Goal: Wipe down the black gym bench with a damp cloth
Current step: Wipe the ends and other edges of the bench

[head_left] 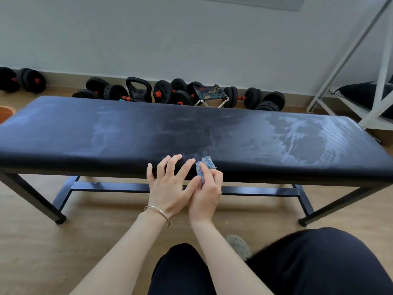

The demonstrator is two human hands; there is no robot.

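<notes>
right hand (207,188) pinches small blue cloth (204,166) at black bench (148,133) near edge; left hand (168,184) spread beside it. likely best: unfold cloth, long overlapping strokes toward dusty right end.

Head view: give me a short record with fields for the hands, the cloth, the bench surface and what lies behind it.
bench: black pad on a dark frame, lying crosswise in view
left hand: fingers spread, resting on the bench's near edge
right hand: grips the blue cloth at the near edge, beside the left hand
surface: whitish smears, heaviest at the right end
behind: dumbbells, a kettlebell and a folding stool along the wall
right side: white rack
</notes>
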